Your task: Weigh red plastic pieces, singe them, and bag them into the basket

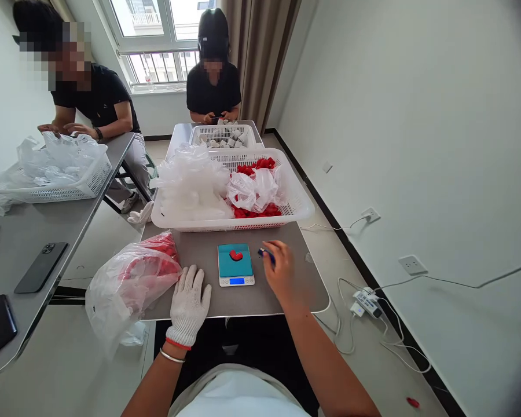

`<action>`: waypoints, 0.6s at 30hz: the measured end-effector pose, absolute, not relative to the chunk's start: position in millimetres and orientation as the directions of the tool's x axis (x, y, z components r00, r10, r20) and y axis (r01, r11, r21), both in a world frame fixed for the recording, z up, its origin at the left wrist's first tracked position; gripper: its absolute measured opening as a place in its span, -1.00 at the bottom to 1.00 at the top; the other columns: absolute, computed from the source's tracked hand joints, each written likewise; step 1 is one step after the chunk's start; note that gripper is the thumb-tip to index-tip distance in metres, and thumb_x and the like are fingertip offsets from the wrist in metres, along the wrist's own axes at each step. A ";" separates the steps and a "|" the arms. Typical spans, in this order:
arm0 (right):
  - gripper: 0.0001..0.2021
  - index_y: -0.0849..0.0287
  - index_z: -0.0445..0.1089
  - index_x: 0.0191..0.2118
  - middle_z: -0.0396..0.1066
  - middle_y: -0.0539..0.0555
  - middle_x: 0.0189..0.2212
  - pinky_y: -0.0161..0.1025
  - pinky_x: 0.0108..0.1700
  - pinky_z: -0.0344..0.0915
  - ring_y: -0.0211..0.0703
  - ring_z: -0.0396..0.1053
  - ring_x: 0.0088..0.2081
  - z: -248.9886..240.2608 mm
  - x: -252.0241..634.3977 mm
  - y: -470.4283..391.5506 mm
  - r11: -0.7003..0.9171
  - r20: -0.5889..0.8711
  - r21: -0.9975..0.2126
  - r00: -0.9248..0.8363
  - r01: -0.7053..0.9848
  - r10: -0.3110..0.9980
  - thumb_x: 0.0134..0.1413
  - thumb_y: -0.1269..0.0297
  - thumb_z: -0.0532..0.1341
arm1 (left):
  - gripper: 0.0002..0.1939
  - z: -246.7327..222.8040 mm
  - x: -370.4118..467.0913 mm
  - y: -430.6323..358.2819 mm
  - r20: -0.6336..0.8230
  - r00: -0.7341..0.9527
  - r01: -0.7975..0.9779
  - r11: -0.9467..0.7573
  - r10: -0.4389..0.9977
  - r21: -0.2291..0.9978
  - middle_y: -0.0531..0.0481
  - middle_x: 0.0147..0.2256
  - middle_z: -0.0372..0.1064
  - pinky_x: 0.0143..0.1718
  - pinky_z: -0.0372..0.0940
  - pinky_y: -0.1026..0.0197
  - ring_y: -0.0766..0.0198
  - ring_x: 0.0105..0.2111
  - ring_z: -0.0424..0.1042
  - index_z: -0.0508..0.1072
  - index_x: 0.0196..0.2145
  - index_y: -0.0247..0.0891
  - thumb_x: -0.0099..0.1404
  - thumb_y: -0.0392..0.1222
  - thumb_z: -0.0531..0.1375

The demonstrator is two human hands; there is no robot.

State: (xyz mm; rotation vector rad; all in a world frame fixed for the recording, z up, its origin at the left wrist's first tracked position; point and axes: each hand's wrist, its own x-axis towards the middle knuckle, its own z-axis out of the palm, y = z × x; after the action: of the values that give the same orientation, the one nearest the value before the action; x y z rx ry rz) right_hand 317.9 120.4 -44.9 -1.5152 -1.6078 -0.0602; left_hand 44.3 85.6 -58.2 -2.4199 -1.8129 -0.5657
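Note:
My left hand (188, 302), in a white knit glove with a red cuff, lies flat on the grey table, fingers stretched out. Its fingertips reach the edge of a clear plastic bag (134, 272) filled with red pieces. My right hand (280, 269) is bare and partly blurred, with curled fingers around a small dark blue object (267, 255) that has a metallic end; its exact kind is unclear. Between the hands sits a digital scale (222, 267) with a teal top and a lit display. A red curved piece (235, 255) rests on it.
Behind the scale stands a white plastic basket (301, 205) with plastic bags and red pieces, and farther back a smaller basket (252, 139) of greyish pieces. Two people sit beyond. Phones (42, 268) lie on the left table (82, 217). Cables and a power strip (367, 301) are on the floor.

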 end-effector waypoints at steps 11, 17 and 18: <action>-0.74 0.14 0.36 0.00 0.39 0.21 -0.06 0.09 0.10 0.17 0.06 0.32 0.01 -73.5 336.6 108.7 0.064 0.546 -0.411 0.190 0.909 0.816 0.31 0.20 0.05 | -0.56 -57.2 46.6 86.1 0.313 0.220 0.934 -0.292 0.924 0.204 -0.25 0.22 0.26 0.23 0.16 -0.17 -0.16 0.27 0.16 0.38 0.16 -0.31 0.39 -0.10 0.09; -0.76 0.06 0.45 -0.05 0.39 0.16 -0.08 0.05 0.07 0.25 0.05 0.30 0.00 -52.3 320.8 115.6 0.218 0.477 -0.545 0.085 0.810 0.875 0.29 0.18 0.10 | -0.55 -58.5 45.6 85.8 0.315 0.217 0.924 -0.298 0.924 0.239 -0.25 0.23 0.25 0.23 0.15 -0.20 -0.17 0.28 0.15 0.37 0.16 -0.29 0.38 -0.11 0.10; -0.75 0.05 0.45 -0.03 0.38 0.16 -0.05 0.05 0.08 0.25 0.06 0.28 0.03 -47.4 316.5 118.4 0.244 0.461 -0.546 0.044 0.801 0.886 0.28 0.18 0.11 | -0.55 -58.7 45.5 85.8 0.314 0.219 0.925 -0.299 0.924 0.234 -0.25 0.23 0.25 0.23 0.15 -0.21 -0.17 0.28 0.15 0.37 0.17 -0.29 0.38 -0.11 0.09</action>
State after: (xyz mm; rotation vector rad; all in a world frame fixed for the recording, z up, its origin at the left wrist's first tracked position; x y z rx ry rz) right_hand 316.5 118.4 -47.4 -1.5608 -1.7568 0.1414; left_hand 45.5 85.8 -58.7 -2.4498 -1.8585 -0.6275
